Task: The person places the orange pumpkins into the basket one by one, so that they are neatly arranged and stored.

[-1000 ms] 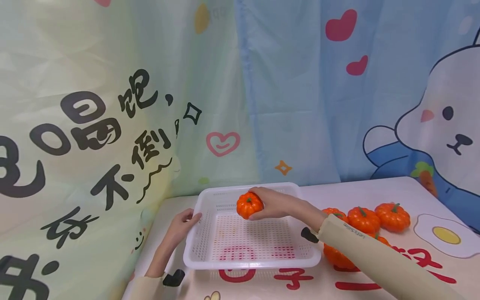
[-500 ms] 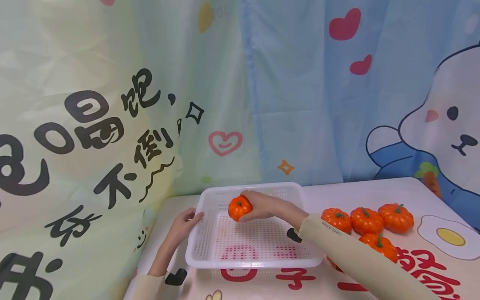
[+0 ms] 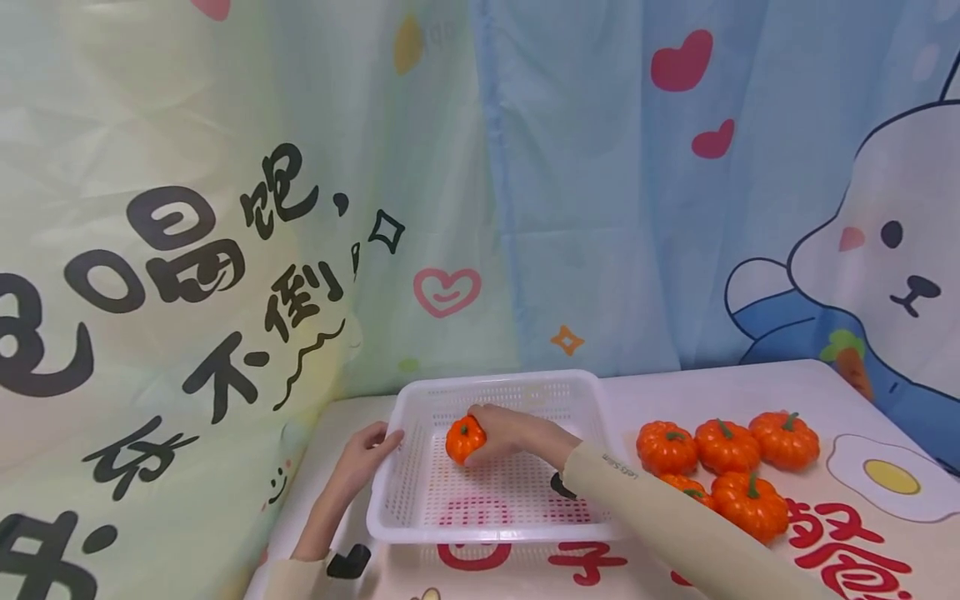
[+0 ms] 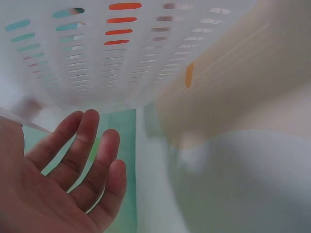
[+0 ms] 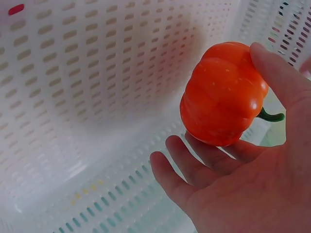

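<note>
A small orange toy pumpkin [image 3: 463,442] with a green stem is held by my right hand [image 3: 504,433], low inside the white perforated plastic basket [image 3: 502,533]. In the right wrist view, the thumb lies on top of the pumpkin [image 5: 221,94] and the fingers [image 5: 211,158] reach beneath it. My left hand [image 3: 365,457] holds the basket's left rim, thumb over the edge. From the left wrist view, its four fingers [image 4: 82,155] are loosely bent outside the basket wall [image 4: 97,63]; orange shows through the slots.
Several more orange pumpkins [image 3: 727,446] sit grouped on the table to the right of the basket. The table covering [image 3: 885,533] has printed red characters and a fried egg. A patterned curtain [image 3: 570,208] hangs behind and to the left.
My right hand has carried the pumpkin leftward and lower into the basket. As the right sleeve shifted, more of the pumpkins on the table came into sight. The left hand stays on the rim.
</note>
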A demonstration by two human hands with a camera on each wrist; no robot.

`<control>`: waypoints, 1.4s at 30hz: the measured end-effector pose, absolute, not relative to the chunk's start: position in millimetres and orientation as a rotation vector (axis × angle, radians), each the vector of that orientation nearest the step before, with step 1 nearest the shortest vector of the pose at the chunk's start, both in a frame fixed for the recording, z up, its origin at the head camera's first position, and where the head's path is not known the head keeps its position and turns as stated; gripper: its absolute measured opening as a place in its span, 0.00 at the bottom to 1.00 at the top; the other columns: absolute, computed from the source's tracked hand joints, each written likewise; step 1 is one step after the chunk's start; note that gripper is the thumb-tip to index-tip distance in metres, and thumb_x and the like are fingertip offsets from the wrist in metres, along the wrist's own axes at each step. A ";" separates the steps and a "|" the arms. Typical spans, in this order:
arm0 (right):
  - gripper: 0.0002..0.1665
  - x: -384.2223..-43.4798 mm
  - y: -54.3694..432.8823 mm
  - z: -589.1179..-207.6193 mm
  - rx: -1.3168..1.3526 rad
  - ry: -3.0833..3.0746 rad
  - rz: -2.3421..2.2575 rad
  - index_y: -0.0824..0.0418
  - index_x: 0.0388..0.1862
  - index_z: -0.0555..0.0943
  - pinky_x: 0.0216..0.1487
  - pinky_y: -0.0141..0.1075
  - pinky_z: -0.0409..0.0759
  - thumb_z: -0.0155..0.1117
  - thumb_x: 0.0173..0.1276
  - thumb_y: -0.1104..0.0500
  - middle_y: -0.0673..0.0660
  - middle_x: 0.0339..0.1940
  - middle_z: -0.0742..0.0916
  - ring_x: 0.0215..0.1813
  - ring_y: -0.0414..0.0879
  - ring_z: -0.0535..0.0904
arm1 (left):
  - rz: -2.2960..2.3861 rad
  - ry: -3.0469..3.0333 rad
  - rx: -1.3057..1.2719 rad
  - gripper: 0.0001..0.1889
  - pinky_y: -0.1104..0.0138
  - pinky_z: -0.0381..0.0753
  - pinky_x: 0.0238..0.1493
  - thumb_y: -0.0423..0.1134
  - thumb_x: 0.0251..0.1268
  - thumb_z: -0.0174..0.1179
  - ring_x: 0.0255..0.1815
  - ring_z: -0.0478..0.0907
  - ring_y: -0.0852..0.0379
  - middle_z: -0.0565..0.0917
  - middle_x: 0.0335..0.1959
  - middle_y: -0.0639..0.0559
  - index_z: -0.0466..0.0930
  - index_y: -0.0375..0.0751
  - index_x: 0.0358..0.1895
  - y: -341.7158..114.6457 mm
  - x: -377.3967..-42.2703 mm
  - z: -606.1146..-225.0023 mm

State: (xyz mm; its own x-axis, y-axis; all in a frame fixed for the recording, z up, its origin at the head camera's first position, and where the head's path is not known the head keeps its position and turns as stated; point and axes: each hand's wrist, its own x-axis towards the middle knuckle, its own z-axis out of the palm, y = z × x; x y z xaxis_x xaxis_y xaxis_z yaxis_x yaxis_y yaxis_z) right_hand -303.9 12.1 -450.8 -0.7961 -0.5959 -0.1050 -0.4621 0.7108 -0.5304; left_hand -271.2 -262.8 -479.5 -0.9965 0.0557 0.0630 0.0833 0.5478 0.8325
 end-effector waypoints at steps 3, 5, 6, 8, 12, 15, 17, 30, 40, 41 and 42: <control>0.40 -303.1 6.9 -452.3 -0.810 2.655 -0.703 0.65 0.62 0.73 0.61 0.42 0.79 0.77 0.57 0.47 0.55 0.49 0.83 0.50 0.47 0.79 | -1.481 -2.737 -0.123 0.14 0.69 0.80 0.32 0.48 0.71 0.61 0.32 0.79 0.57 0.84 0.38 0.46 0.83 0.40 0.47 -263.7 -271.0 -480.3; 0.41 -302.8 3.7 -451.9 -0.777 2.659 -0.704 0.64 0.63 0.72 0.61 0.42 0.79 0.77 0.57 0.46 0.55 0.50 0.83 0.51 0.47 0.79 | -1.491 -2.738 -0.115 0.14 0.69 0.80 0.32 0.48 0.71 0.61 0.32 0.79 0.57 0.84 0.39 0.46 0.83 0.41 0.47 -264.1 -271.6 -480.8; 0.41 -302.8 2.1 -451.6 -0.760 2.661 -0.706 0.64 0.63 0.72 0.61 0.43 0.79 0.77 0.58 0.46 0.56 0.50 0.83 0.51 0.48 0.79 | -1.495 -2.739 -0.115 0.14 0.69 0.81 0.32 0.48 0.71 0.61 0.32 0.79 0.57 0.85 0.39 0.46 0.83 0.40 0.47 -264.3 -271.7 -480.9; 0.41 -302.8 -0.9 -451.0 -0.734 2.668 -0.712 0.64 0.63 0.72 0.61 0.43 0.79 0.77 0.58 0.46 0.56 0.50 0.82 0.51 0.48 0.79 | -1.496 -2.741 -0.118 0.15 0.69 0.81 0.32 0.48 0.71 0.61 0.33 0.80 0.57 0.85 0.39 0.46 0.83 0.40 0.48 -264.3 -271.9 -481.0; 0.41 -303.5 -6.1 -451.5 -0.705 2.662 -0.737 0.65 0.63 0.71 0.62 0.44 0.79 0.77 0.59 0.46 0.57 0.51 0.83 0.52 0.49 0.79 | -1.493 -2.746 -0.114 0.15 0.68 0.82 0.32 0.49 0.71 0.61 0.33 0.80 0.57 0.85 0.40 0.46 0.83 0.40 0.48 -263.3 -271.2 -479.9; 0.43 -303.3 -10.0 -454.0 -0.707 2.637 -0.752 0.66 0.65 0.70 0.64 0.45 0.78 0.76 0.59 0.46 0.57 0.53 0.83 0.53 0.50 0.79 | -1.491 -2.752 -0.105 0.15 0.68 0.83 0.34 0.49 0.71 0.62 0.34 0.80 0.57 0.85 0.41 0.45 0.83 0.41 0.48 -262.5 -271.2 -478.6; 0.44 -302.8 -12.1 -455.4 -0.707 2.626 -0.761 0.67 0.67 0.69 0.66 0.46 0.76 0.76 0.60 0.46 0.58 0.55 0.83 0.55 0.51 0.79 | -1.490 -2.755 -0.100 0.15 0.68 0.83 0.34 0.48 0.71 0.62 0.34 0.80 0.57 0.85 0.42 0.45 0.83 0.41 0.48 -262.1 -271.5 -478.1; 0.52 -301.5 -22.3 -464.7 -0.612 2.629 -0.787 0.63 0.75 0.62 0.71 0.49 0.73 0.75 0.60 0.43 0.61 0.65 0.79 0.63 0.53 0.77 | -1.488 -2.744 -0.095 0.16 0.65 0.86 0.35 0.48 0.71 0.61 0.34 0.80 0.56 0.85 0.43 0.44 0.82 0.40 0.49 -263.5 -270.0 -478.6; 0.53 -297.7 -26.9 -464.9 -0.618 2.643 -0.762 0.63 0.77 0.61 0.71 0.52 0.73 0.74 0.61 0.43 0.64 0.66 0.77 0.65 0.56 0.76 | -1.496 -2.750 -0.089 0.16 0.66 0.85 0.35 0.50 0.71 0.62 0.35 0.80 0.56 0.86 0.44 0.43 0.83 0.40 0.49 -263.0 -269.4 -477.5; 0.53 -297.5 -27.0 -465.1 -0.613 2.643 -0.768 0.62 0.77 0.60 0.71 0.52 0.73 0.74 0.61 0.43 0.64 0.66 0.77 0.64 0.56 0.76 | -1.495 -2.750 -0.090 0.16 0.66 0.85 0.35 0.50 0.71 0.61 0.35 0.80 0.56 0.86 0.44 0.43 0.83 0.40 0.49 -263.0 -269.6 -477.5; 0.53 -297.3 -27.2 -465.5 -0.608 2.643 -0.776 0.62 0.77 0.61 0.71 0.53 0.73 0.74 0.61 0.43 0.64 0.66 0.77 0.64 0.57 0.76 | -1.493 -2.750 -0.089 0.17 0.66 0.85 0.36 0.50 0.71 0.61 0.35 0.80 0.56 0.86 0.44 0.43 0.83 0.40 0.49 -263.1 -269.4 -477.6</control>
